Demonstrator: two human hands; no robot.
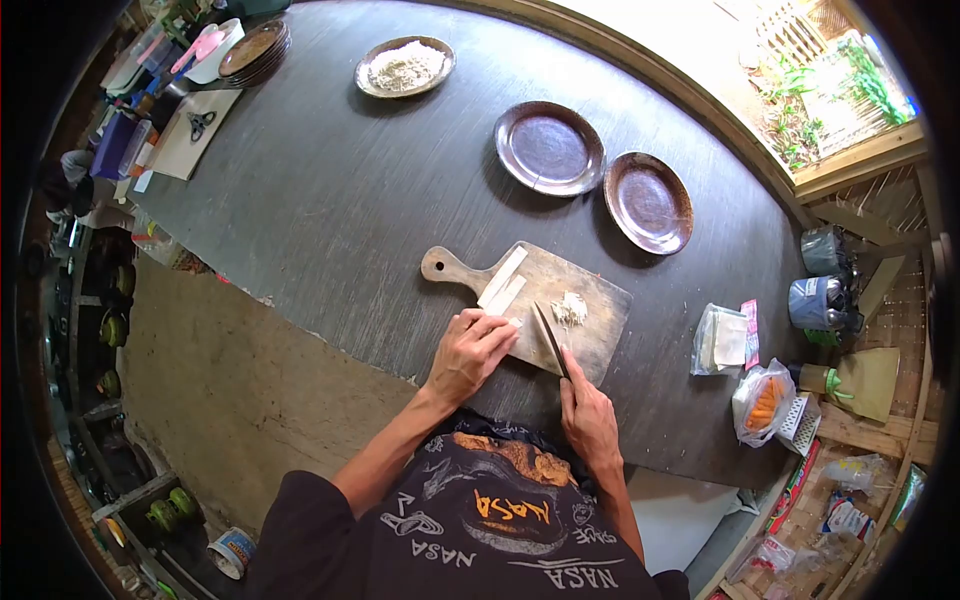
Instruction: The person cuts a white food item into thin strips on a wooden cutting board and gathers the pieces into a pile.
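A wooden cutting board (597, 287) with a handle lies near the table's front edge. My right hand (590, 415) is closed round the handle of a knife (549, 338), whose blade slants over the board. On the board's left part, my left hand (468, 350) has its fingers bent together on a pale piece of food, mostly hidden under the fingertips. Just beyond those fingers lie pale strips (503, 284) of a food I cannot identify. Right of the blade sits a small heap of finely cut white bits (570, 308).
Two brown plates (550, 148) (649, 203) stand beyond the board. Farther left is a plate of white, crumbly food (405, 67). Scissors (200, 122) and stacked plates (255, 50) are at far left. A bag of carrots (764, 402) and a plastic packet (720, 340) lie right.
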